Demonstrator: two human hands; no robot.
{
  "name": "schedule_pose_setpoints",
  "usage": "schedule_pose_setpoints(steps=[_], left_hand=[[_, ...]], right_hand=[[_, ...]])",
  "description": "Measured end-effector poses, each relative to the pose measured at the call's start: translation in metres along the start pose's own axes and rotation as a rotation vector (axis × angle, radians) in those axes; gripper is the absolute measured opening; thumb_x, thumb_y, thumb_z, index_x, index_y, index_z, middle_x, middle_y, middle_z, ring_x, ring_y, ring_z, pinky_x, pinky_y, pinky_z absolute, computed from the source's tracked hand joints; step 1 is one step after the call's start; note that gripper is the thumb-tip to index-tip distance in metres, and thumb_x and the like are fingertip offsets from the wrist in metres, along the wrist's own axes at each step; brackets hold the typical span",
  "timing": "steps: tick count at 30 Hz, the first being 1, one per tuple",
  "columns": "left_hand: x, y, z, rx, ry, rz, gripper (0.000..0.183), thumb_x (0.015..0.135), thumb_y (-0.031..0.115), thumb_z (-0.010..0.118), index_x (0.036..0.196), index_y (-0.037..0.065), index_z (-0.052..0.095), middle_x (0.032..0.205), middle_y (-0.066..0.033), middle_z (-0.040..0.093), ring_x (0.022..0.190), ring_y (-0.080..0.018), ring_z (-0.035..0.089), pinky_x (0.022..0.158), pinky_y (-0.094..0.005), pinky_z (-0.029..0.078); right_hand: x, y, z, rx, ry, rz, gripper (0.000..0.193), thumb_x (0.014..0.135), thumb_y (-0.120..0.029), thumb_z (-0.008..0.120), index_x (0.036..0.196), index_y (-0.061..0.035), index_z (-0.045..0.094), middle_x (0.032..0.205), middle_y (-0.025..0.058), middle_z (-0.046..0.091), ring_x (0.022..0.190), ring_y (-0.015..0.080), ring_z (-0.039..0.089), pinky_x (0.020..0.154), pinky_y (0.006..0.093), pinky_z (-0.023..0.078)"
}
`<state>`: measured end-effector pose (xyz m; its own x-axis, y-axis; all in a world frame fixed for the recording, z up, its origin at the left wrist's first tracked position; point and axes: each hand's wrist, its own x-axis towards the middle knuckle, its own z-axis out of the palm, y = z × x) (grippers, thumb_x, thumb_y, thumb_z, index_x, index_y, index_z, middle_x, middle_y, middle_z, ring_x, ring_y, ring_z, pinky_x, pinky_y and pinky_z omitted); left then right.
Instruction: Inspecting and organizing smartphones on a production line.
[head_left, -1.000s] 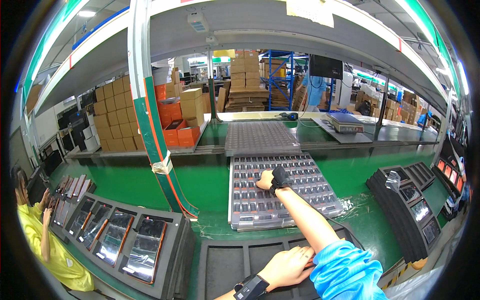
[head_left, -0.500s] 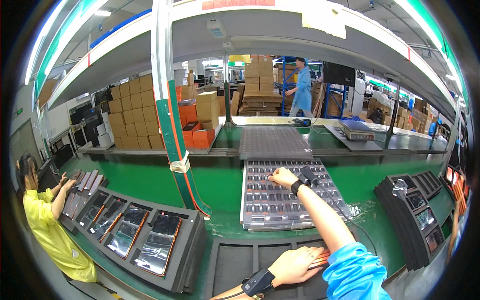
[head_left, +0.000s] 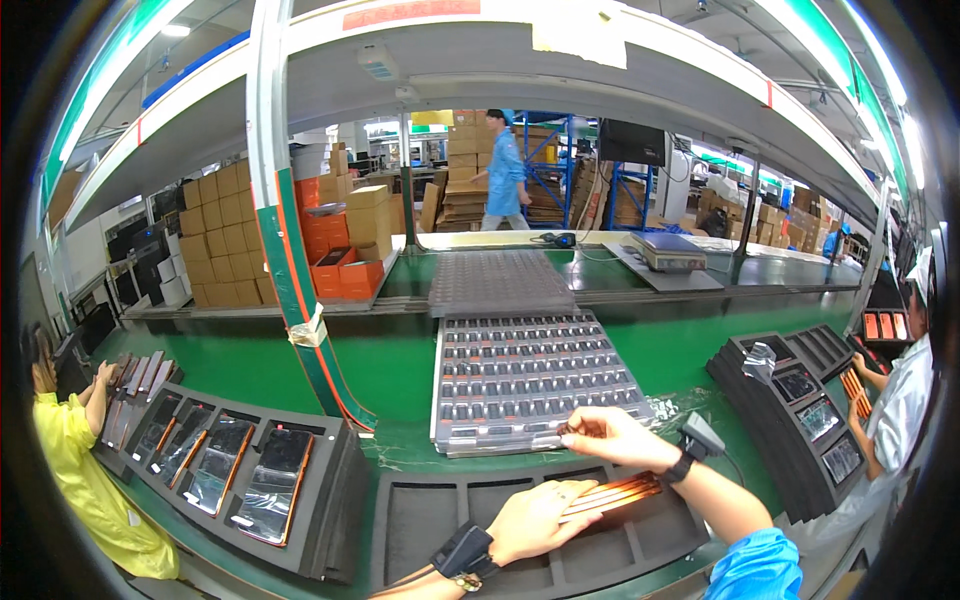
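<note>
My left hand (head_left: 545,520) is closed round a stack of thin orange-edged phone-like slabs (head_left: 615,496), held over a dark foam tray (head_left: 425,510) with rectangular pockets. My right hand (head_left: 615,440) is just above that stack, by the near edge of a clear plastic tray (head_left: 500,440). Thumb and fingertips are pinched together; whatever small piece may be between them is too small to make out. Rows of small dark parts (head_left: 530,365) fill the clear tray's cells.
On the left, stacked foam trays (head_left: 340,500) hold orange-edged phones (head_left: 275,485). More foam trays (head_left: 745,400) stand at right. Co-workers sit on both sides, the right one (head_left: 895,400) holding orange strips. A green post (head_left: 305,300) rises left of the clear tray; a scale (head_left: 668,252) stands behind.
My right hand has come back from the middle of the clear tray to its near edge, beside the stack. The whole view has turned right. My left hand keeps its hold, with more of the stack showing.
</note>
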<state>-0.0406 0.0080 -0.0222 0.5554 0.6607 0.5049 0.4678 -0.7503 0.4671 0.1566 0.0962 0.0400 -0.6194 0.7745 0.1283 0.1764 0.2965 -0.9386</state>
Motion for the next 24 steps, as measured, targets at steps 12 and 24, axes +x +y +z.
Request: schedule_pose_setpoints(steps=[12, 24], left_hand=[[-0.001, 0.013, 0.017, -0.073, 0.291, -0.176, 0.040, 0.092, 0.032, 0.072, 0.123, 0.007, 0.065, 0.105, -0.0130, 0.073, 0.091, -0.0315, 0.072, 0.078, -0.0403, 0.058], [0.001, 0.021, 0.011, -0.135, 0.355, -0.133, 0.020, 0.091, 0.014, 0.072, 0.106, 0.001, 0.072, 0.095, -0.0162, 0.074, 0.084, -0.0337, 0.073, 0.077, -0.0376, 0.058]], right_hand=[[-0.062, -0.012, 0.026, -0.202, 0.241, -0.238, 0.020, 0.091, -0.011, 0.075, 0.107, -0.0002, 0.071, 0.097, 0.0081, 0.072, 0.091, 0.0160, 0.068, 0.083, 0.0307, 0.054], [-0.073, -0.012, 0.028, -0.093, 0.185, -0.167, 0.017, 0.083, -0.009, 0.082, 0.100, -0.0044, 0.079, 0.101, 0.0042, 0.066, 0.092, 0.0138, 0.066, 0.081, 0.0270, 0.055]])
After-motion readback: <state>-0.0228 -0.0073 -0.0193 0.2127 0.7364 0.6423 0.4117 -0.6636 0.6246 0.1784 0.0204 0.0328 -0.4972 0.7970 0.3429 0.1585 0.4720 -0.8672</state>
